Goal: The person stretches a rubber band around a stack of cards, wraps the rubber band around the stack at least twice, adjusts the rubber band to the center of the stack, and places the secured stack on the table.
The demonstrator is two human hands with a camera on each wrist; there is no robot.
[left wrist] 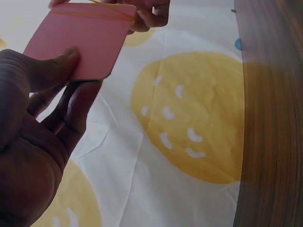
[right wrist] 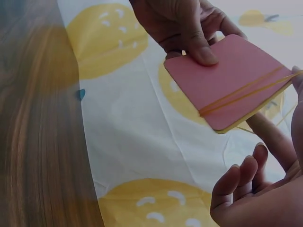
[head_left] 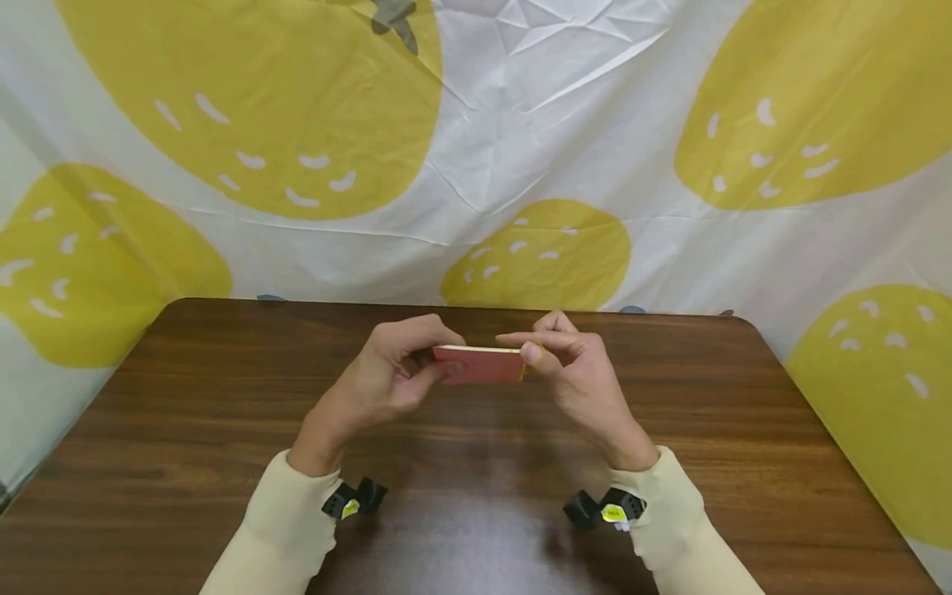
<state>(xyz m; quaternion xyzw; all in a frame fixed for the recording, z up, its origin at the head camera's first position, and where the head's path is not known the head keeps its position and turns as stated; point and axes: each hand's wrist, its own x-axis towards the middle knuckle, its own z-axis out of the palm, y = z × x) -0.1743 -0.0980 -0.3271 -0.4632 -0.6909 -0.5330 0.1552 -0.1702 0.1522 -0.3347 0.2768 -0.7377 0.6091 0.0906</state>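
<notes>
A small, thin pink notepad (head_left: 485, 368) with rounded corners and a pale page edge is held up over the table. My left hand (head_left: 383, 368) grips its left end, thumb on the pink cover and fingers behind. Around the other end runs a yellow rubber band (right wrist: 246, 92), its strands slanting across the cover. At that end is my right hand (head_left: 591, 376), its thumb and index finger holding the band where it stretches off the edge. The index finger reaches behind the pad, and the other fingers curl inward in the right wrist view.
A dark brown wooden table (head_left: 223, 430) lies beneath both hands. Behind it hangs a white cloth (head_left: 506, 124) printed with large yellow fruit shapes. Each pale sleeve carries a black wrist camera, the left camera (head_left: 353, 498) and right camera (head_left: 606, 508) hanging inward.
</notes>
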